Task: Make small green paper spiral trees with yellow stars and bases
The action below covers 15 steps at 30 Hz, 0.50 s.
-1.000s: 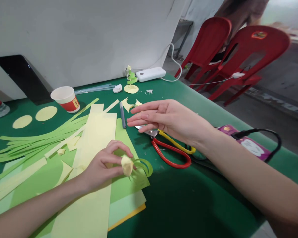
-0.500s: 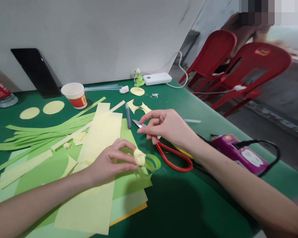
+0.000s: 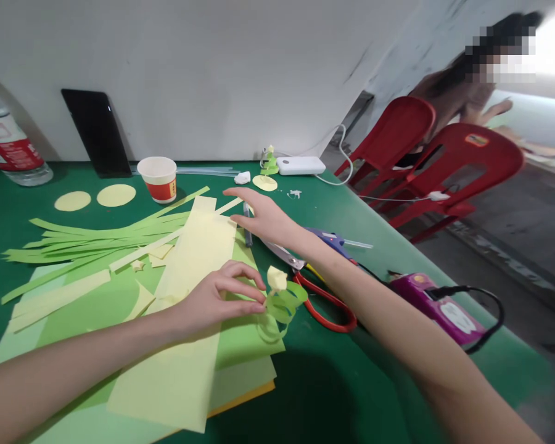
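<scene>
My left hand (image 3: 224, 293) pinches a curled light-green paper spiral (image 3: 284, 306) with a small pale-yellow folded paper piece (image 3: 276, 279) on top. It is held just above the stacked sheets. My right hand (image 3: 266, 213) reaches across the table with fingers stretched apart and nothing visible in them. Beneath it lies a grey pen (image 3: 248, 234), partly covered by the fingers. Red-handled scissors (image 3: 330, 311) rest under my right forearm, blades partly hidden. Behind that wrist is a blue glue gun (image 3: 326, 237) with a clear stick poking out.
Pale-yellow sheets (image 3: 166, 370) and green strips (image 3: 92, 237) cover the left side. A paper cup (image 3: 160, 185), phone (image 3: 95, 132), bottle (image 3: 16, 151), white power bank (image 3: 300, 165) and small green paper spiral tree (image 3: 270, 163) stand behind. A purple corded box (image 3: 439, 305) sits right. Another person is beyond red chairs (image 3: 472, 160).
My right hand has moved away from beside the scissors, left and farther back, and its fingers have spread. My left hand still holds the spiral, now slightly farther right. The camera view has shifted.
</scene>
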Available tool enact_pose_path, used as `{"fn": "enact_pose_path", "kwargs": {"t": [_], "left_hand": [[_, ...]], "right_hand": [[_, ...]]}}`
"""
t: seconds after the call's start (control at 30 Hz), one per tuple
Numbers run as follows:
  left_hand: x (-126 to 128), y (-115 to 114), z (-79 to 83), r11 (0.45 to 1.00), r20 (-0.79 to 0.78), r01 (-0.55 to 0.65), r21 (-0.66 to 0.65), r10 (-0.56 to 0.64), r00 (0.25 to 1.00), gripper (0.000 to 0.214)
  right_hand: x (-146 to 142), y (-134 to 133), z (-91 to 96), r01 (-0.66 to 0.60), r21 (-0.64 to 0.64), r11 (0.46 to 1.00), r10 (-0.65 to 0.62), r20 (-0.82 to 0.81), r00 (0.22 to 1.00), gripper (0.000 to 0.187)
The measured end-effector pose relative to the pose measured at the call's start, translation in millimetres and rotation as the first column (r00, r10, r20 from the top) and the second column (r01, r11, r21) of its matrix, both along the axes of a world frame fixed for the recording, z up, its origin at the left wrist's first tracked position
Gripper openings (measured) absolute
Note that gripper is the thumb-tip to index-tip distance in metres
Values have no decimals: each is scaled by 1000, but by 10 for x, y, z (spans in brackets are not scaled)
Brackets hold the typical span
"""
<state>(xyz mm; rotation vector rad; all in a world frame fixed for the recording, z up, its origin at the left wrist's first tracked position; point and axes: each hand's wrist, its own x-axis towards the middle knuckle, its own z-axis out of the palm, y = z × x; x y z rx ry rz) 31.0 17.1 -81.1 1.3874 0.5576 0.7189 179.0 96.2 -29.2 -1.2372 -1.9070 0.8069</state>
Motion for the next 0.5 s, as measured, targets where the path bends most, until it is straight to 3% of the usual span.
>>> {"fn": "enact_pose_path", "kwargs": {"t": [0.17,0.3,0.4,0.5], "left_hand": [[17,11,51,990,18,-45,-132,48,999,4],[22,19,80,976,26,-88,-201,95,995,3],[23,19,81,966,33,-116,-229,127,991,3],[25,24,75,962,38,-132,-238,145,989,3]], "right_hand": [[303,-373,16,76,6,997,-76,-56,996,15],[484,-709,-5,194,6,981,-192,-125,973,10],[497,-896,-15,239,16,971,-234,-148,961,9],[434,-1010,-29,211,66,975,-200,-143,969,6]]}}
